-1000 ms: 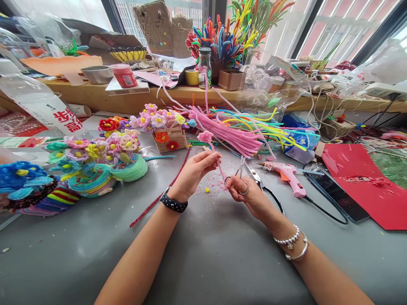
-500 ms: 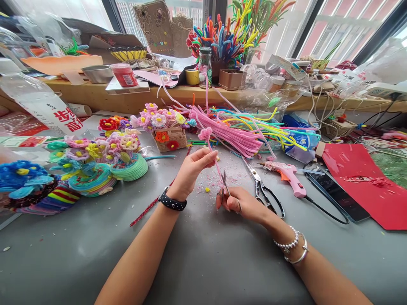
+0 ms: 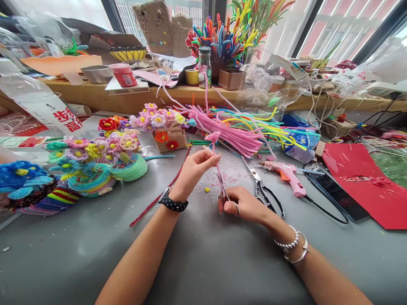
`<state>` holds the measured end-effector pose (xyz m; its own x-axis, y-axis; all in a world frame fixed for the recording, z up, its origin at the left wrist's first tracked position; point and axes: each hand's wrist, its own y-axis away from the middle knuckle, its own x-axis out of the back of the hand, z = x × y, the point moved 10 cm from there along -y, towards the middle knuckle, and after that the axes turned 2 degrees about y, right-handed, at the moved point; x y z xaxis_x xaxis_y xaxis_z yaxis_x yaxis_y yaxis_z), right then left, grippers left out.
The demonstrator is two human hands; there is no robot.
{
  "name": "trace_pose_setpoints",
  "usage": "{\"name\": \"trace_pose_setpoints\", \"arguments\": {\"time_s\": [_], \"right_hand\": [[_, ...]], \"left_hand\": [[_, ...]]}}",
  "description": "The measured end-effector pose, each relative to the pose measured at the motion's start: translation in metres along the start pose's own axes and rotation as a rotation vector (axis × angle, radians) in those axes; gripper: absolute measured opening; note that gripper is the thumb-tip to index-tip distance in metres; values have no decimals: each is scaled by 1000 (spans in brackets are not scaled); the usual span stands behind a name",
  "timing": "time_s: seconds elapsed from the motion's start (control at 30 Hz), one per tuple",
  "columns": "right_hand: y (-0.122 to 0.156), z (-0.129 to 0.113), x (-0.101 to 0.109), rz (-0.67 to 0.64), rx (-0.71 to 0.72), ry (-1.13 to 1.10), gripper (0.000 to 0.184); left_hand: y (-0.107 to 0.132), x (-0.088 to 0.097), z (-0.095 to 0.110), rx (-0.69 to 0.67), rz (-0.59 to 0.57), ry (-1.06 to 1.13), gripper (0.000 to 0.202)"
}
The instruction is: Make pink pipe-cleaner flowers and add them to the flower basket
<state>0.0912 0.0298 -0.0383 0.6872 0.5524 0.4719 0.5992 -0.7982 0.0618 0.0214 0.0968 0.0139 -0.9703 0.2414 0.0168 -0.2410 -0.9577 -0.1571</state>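
The left hand (image 3: 194, 169) pinches the pink fuzzy flower (image 3: 212, 136) by its stem (image 3: 214, 149) between thumb and fingers above the gray counter (image 3: 203, 258), while the right hand's (image 3: 243, 204) fingers grip small scissors (image 3: 221, 183), blades pointing up at the stem just below.

Hands (image 3: 197, 167) (image 3: 243, 204): two. Scissors (image 3: 221, 184) (image 3: 256, 176): two pairs. Glue gun (image 3: 293, 181): one. Phone (image 3: 340, 197): one. Bracelets (image 3: 288, 246) (image 3: 298, 261): two. Wristband (image 3: 174, 205): one.

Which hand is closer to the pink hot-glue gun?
Right. The right hand is left of the pink hot-glue gun, with the larger scissors lying between them; the left hand is farther left, holding the pink pipe-cleaner flower.
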Motion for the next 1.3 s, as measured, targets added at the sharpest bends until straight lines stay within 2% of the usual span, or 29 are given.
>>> {"name": "trace_pose_setpoints", "arguments": {"time_s": [0.2,0.33,0.47,0.63,0.83,1.03,1.3], "right_hand": [[0,10,11,154,-102,-36,59],[1,9,19,238,-108,-53,54],[1,10,21,269,-106,-47,55],[-2,13,15,176,-81,-50,63],[0,1,8,27,0,-17,77],[0,1,2,-33,-7,23,79],[1,1,1,-53,-2,33,75]], "left_hand": [[-1,6,1,-7,64,19,26],[-2,12,-1,-8,111,69,28],[-2,15,-5,-6,131,94,28],[-2,14,-5,-12,126,86,28],[-1,11,3,-45,105,30,27],[1,1,4,-57,40,-48,28],[1,1,6,-71,38,-139,29]]}}
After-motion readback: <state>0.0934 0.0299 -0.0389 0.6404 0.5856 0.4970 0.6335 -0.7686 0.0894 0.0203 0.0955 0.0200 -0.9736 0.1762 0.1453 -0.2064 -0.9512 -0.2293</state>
